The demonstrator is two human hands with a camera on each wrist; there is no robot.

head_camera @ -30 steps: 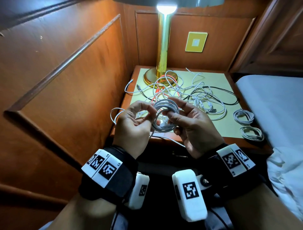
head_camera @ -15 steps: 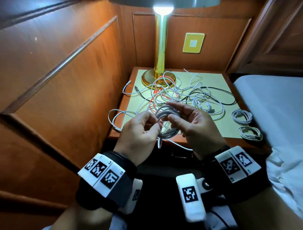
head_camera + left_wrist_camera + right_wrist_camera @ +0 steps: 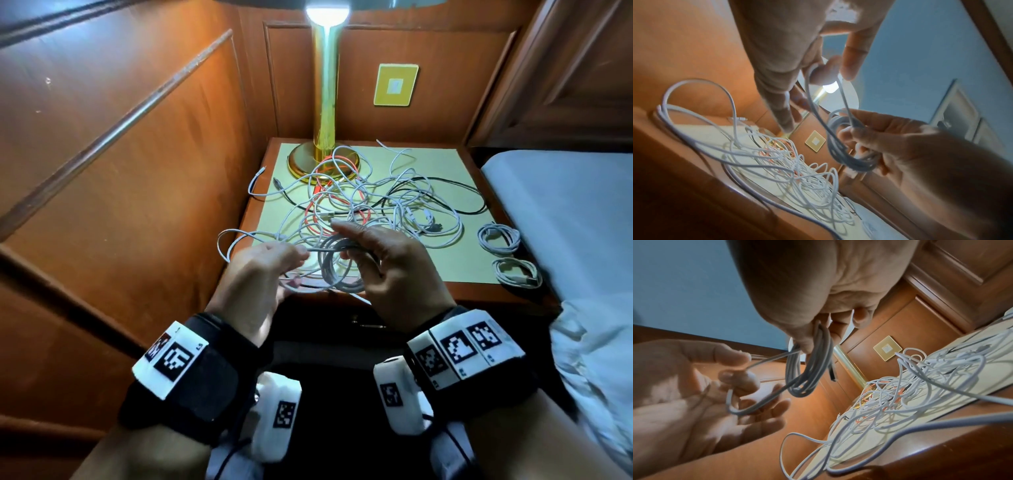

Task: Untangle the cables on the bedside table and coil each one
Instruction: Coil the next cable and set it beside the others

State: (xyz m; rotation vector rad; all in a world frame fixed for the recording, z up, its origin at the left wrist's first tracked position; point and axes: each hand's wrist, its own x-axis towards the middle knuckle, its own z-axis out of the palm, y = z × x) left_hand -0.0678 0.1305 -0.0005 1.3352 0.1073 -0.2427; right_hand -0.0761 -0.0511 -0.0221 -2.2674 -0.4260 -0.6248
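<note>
A half-wound coil of white cable [image 3: 337, 270] hangs just above the front edge of the bedside table [image 3: 472, 294]. My right hand [image 3: 356, 246] grips the coil [image 3: 809, 369] at its top between thumb and fingers. My left hand [image 3: 298, 255] is just left of it and pinches a loose strand of that cable [image 3: 812, 91], which loops around the thumb. The strand runs on into a tangle of white, red and black cables [image 3: 376, 205] spread over the table. Two finished white coils [image 3: 498, 238] [image 3: 517, 272] lie at the table's right edge.
A lit brass lamp [image 3: 323, 102] stands at the back left of the table, its base under some cables. Wood panelling closes in the left and back. A bed with white sheets [image 3: 565, 212] adjoins the table on the right. One cable loop [image 3: 226, 240] overhangs the left edge.
My left hand has come off the coil and drawn a strand out to the left. The right hand keeps hold of the coil, now turned more edge-on.
</note>
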